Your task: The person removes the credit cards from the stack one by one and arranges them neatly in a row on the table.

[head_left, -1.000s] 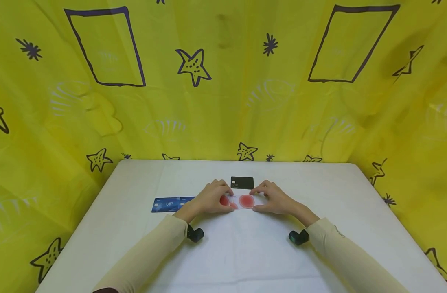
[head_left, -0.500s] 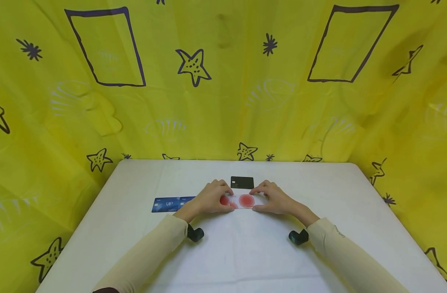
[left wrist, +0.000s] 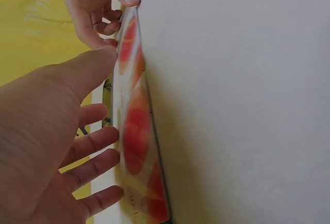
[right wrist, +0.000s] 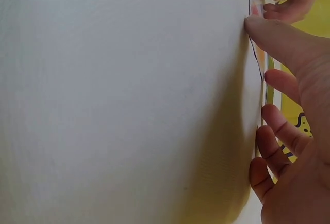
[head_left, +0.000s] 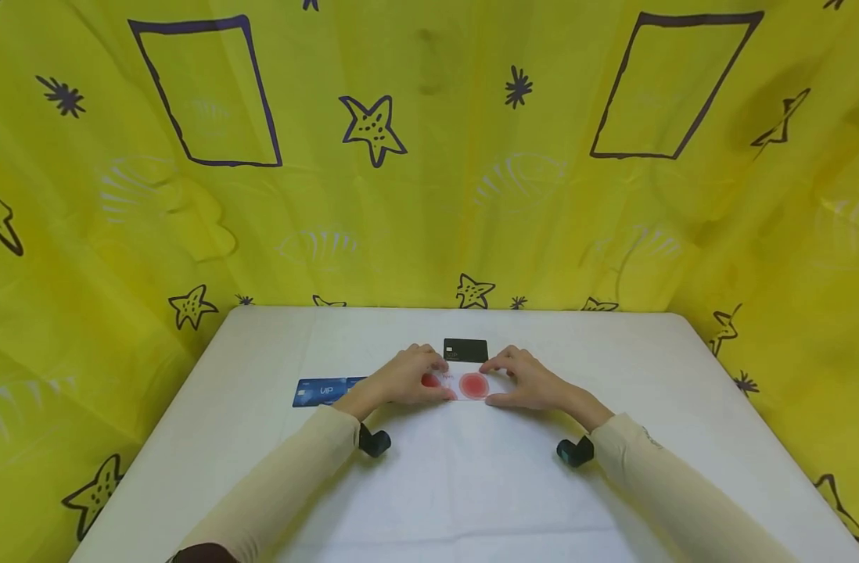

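The fingers of my left hand (head_left: 407, 379) lay loosely extended at a red-patterned card (left wrist: 136, 141); my right hand (head_left: 530, 381) pinched its matching card (head_left: 474, 385) alongside, on the white worktop (head_left: 436, 485), a black card (head_left: 465, 350) just beyond, blue cards (head_left: 321, 392) leftward.

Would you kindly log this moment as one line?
left hand: touching red-patterned cards; right hand: touching same; black card: just beyond; blue cards: to left

The 2 long sleeves (head_left: 282, 481) were cream, the right cuff (head_left: 621, 446) faintly marked; the 2 wrist cameras (head_left: 376, 443) looked black and stubby.
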`<state>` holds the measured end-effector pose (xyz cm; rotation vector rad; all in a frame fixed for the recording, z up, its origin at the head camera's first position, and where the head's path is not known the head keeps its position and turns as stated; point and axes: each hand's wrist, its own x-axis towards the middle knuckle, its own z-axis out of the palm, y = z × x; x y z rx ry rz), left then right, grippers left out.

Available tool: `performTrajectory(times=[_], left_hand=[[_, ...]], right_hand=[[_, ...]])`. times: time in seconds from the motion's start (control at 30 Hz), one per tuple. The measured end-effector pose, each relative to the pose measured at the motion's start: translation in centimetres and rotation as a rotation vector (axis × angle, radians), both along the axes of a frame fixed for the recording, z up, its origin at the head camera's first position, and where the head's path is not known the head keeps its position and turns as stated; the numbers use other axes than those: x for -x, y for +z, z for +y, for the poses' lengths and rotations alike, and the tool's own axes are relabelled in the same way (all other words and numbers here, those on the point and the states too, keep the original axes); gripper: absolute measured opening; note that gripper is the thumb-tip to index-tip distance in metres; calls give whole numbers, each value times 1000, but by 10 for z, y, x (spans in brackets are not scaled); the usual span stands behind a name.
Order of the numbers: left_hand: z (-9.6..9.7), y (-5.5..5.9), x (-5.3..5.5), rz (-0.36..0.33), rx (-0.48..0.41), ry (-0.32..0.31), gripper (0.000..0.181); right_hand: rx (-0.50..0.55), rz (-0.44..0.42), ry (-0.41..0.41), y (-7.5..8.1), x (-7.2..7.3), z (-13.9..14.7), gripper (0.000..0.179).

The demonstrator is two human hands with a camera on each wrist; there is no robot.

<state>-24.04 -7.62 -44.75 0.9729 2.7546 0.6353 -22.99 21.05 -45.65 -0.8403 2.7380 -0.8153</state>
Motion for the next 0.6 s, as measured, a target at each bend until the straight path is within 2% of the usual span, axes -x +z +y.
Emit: performTrajectory(times=[0.23, 0.47, 0.6], left_hand=[[0, 9, 13, -93, -70, -16, 44], [1, 16, 17, -79, -115, 16, 41], [-1, 21, 19, -85, -109, 39, 43]], right_hand=[[-19, -6, 81, 9, 10, 2, 52], [-55, -58, 66, 19, 14, 3, 58], [-52, -50, 66, 23, 16, 6, 59]])
